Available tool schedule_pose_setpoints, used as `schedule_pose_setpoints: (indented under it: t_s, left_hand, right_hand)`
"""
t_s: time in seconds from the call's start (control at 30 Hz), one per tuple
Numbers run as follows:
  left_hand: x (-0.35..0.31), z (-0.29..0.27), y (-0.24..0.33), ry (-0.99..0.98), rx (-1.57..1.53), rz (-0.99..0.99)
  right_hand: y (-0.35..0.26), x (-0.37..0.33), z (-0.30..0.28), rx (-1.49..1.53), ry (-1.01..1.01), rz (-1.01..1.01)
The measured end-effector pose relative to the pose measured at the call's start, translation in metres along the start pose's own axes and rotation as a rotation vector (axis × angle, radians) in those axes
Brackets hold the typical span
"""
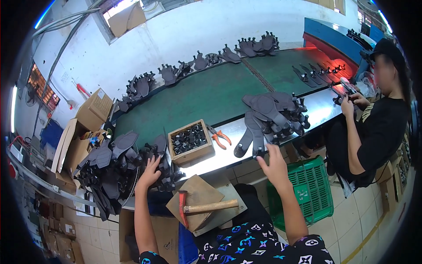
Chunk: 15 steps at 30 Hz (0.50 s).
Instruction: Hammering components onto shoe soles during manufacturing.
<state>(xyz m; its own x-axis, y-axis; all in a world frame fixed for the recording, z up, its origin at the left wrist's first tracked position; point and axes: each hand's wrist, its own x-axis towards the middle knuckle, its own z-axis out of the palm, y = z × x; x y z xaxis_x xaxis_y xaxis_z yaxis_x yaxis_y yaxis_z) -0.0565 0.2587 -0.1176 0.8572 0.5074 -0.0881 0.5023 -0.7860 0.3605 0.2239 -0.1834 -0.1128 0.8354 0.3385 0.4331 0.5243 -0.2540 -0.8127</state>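
My left hand [150, 172] rests with fingers apart at the edge of several dark grey moulded pads [161, 147], close to the wooden box. A larger heap of similar pads with black fittings [107, 163] lies just left of it. My right hand [274, 167] has its thumb and fingers around the near end of a dark grey strap-shaped pad [258, 136], whose tip is partly covered. That pad belongs to a stack [268, 108] at the bench's front edge. Before me, a hammer [206, 207] with a red head and wooden handle lies on a brown board [193, 196].
A wooden box [192, 157] of small black parts and orange-handled pliers [220, 137] sit on the metal ledge. Behind runs a green conveyor belt [193, 105] lined with more pads. A green crate [307, 193] stands at right, near a seated co-worker [378, 119] handling a part.
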Motion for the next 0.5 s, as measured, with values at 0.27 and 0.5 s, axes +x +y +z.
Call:
schedule_pose_setpoints:
  t_s: [0.27,0.5]
  left_hand:
    - [-0.043,-0.025,0.103,0.221,-0.028,0.154]
    - [-0.050,-0.014,0.259,0.510,-0.085,0.364]
  right_hand:
    - [0.030,0.080,0.051,0.469,-0.045,0.153]
    - [-0.135,0.084,0.098,1.231,-0.371,0.265]
